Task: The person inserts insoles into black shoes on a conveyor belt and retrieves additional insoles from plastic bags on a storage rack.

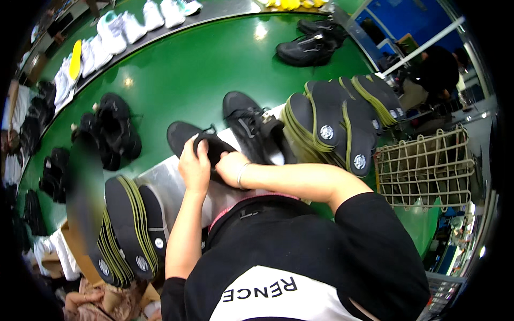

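In front of my body a black lace-up shoe [181,135] rests on a pale surface, toe pointing away and to the left. My left hand [194,167] grips the shoe at its opening, thumb and fingers wrapped over the collar. The curled fingers of my right hand [232,168] reach into the same opening from the right; their tips are hidden, and I cannot make out what they hold. Just right of them stands a second black shoe [242,119], with something white [276,158] at its heel opening.
Stacked black insoles with yellow-green edges [310,125] lie at my right, and more insoles [128,224] at my left. Black shoes [119,125] stand on the green table [203,69]. White shoes [111,33] line the far strip. A wire basket [425,168] is at right.
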A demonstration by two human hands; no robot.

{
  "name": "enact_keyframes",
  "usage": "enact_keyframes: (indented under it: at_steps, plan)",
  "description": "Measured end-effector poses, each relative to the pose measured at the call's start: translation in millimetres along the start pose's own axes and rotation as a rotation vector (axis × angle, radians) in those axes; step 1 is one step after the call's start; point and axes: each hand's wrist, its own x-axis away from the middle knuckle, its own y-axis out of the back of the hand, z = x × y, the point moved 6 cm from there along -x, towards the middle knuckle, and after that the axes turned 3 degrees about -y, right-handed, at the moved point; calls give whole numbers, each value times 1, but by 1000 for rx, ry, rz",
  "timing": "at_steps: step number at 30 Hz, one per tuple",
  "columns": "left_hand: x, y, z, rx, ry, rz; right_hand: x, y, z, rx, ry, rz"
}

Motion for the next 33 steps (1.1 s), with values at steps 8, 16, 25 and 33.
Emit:
enact_keyframes:
  at_steps: [8, 16, 25, 33]
  plan:
    - [3, 6, 7, -10, 36, 33, -22, -16, 5, 164, 80, 583]
    - [5, -1, 7, -52, -24, -32, -19, -17, 8, 394, 16, 408]
    - [6, -2, 15, -113, 2, -31, 13, -12, 9, 347, 217, 510]
    - [6, 1, 11, -70, -9, -48, 31, -10, 2, 191, 60, 687]
